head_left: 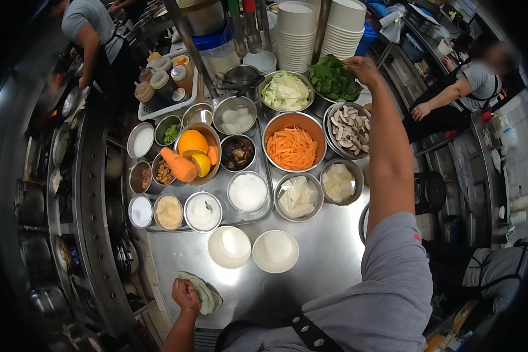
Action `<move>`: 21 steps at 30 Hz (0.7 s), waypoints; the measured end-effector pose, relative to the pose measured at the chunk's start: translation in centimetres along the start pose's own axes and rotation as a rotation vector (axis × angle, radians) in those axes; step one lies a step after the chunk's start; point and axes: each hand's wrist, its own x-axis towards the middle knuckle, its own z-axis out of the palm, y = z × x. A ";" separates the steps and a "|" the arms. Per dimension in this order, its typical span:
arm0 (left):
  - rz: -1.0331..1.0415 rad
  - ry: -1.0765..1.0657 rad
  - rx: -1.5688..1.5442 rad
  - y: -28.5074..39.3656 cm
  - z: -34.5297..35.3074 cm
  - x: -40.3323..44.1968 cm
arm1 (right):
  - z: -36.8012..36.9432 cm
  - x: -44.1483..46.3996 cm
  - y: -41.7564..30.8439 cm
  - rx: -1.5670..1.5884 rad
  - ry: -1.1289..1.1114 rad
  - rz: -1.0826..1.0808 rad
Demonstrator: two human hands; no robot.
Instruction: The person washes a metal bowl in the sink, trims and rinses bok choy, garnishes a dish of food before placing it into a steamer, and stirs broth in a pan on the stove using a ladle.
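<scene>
My right hand (pixel 365 71) reaches to the back right, its fingers closed on the edge of a heap of dark leafy greens (pixel 334 79). Just below it is a bowl of sliced mushrooms (pixel 349 130); left of the greens sits a bowl of shredded cabbage (pixel 286 91). At the front left of the steel table, my left hand (pixel 186 295) is curled on a pale green cloth (pixel 203 293). Two cream bowls (pixel 229 247) stand side by side between my hands, with nothing visible in them.
Shredded carrot (pixel 291 148), tofu pieces (pixel 300 197) and white powder (pixel 247 191) fill nearby bowls. An orange and a carrot (pixel 179 165) share another. Stacked bowls (pixel 294 41) and a basket of squeeze bottles (pixel 163 85) stand behind. Co-workers (pixel 472 82) are on both sides.
</scene>
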 end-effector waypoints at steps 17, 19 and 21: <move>-0.019 -0.005 -0.014 0.3 -0.1 0.0 | 5.4 2.4 -1.8 -0.666 -0.104 0.078; -0.032 -0.009 -0.017 0.1 -0.1 -0.1 | 4.7 1.7 -2.2 -0.638 -0.031 0.050; -0.029 -0.008 -0.013 0.1 -0.1 -0.1 | 4.1 2.2 -1.4 -0.694 0.066 0.000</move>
